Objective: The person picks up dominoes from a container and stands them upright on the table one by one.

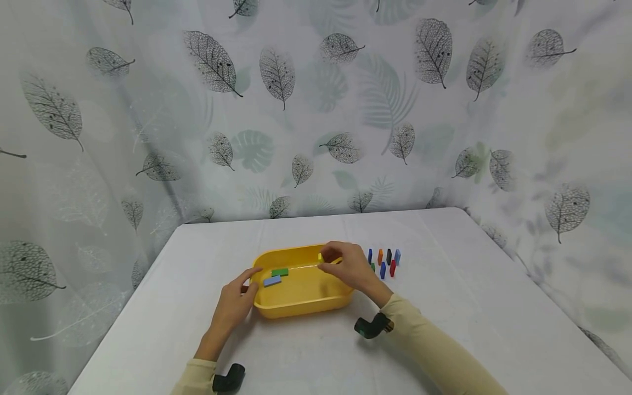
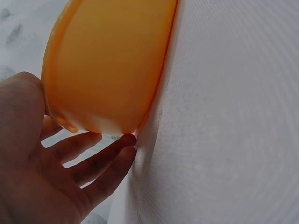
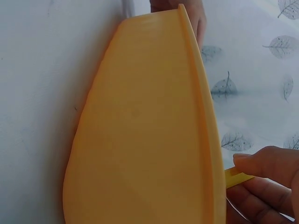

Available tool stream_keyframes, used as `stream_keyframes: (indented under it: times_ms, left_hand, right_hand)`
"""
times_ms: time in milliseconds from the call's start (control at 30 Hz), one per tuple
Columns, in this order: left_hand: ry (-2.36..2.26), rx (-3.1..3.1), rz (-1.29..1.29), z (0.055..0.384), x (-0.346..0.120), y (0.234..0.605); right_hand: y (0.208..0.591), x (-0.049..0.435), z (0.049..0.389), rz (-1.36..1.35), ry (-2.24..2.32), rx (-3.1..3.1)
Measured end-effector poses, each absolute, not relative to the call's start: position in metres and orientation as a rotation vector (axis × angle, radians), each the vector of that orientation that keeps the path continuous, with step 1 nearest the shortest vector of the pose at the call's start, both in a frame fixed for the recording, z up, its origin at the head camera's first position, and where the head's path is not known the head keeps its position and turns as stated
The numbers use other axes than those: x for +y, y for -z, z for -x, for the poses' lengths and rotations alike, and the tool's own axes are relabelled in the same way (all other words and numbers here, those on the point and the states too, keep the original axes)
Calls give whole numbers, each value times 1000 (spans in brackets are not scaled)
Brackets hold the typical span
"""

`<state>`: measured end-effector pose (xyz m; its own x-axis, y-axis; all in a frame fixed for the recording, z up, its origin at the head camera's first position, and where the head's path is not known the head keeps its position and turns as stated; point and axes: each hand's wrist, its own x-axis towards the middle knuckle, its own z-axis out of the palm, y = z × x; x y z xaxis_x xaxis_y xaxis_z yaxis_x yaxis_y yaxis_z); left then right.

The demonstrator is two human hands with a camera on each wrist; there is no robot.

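A shallow yellow tray (image 1: 301,308) with rounded corners lies on the table. My left hand (image 1: 234,302) grips its left end, thumb and index finger at the rim and the other fingertips against the outer wall, as the left wrist view shows. My right hand (image 1: 350,266) is over the tray's right side. Between thumb and fingers it pinches a thin yellow block (image 3: 238,178), seen just beyond the rim in the right wrist view. Inside the tray, a green block (image 1: 280,272) and a light blue block (image 1: 272,281) lie flat near the left end.
Right of the tray, several thin blocks stand on edge, among them an orange block (image 1: 380,256), a black block (image 1: 389,256) and a red block (image 1: 392,268). A green one is partly hidden by my right hand. The white table (image 1: 444,340) meets a leaf-patterned curtain (image 1: 316,109) behind.
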<state>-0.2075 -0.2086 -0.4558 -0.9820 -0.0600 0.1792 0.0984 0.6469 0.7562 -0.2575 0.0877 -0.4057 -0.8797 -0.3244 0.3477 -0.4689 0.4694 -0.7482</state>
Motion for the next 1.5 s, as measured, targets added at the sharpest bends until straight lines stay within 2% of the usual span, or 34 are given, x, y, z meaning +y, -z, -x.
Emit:
stream_keyframes:
  times_ms: [1500]
  left_hand:
    - [1245,-2665,50,206,-209,455]
  right_hand:
    - [402,143,251,-549,-1345,-2503]
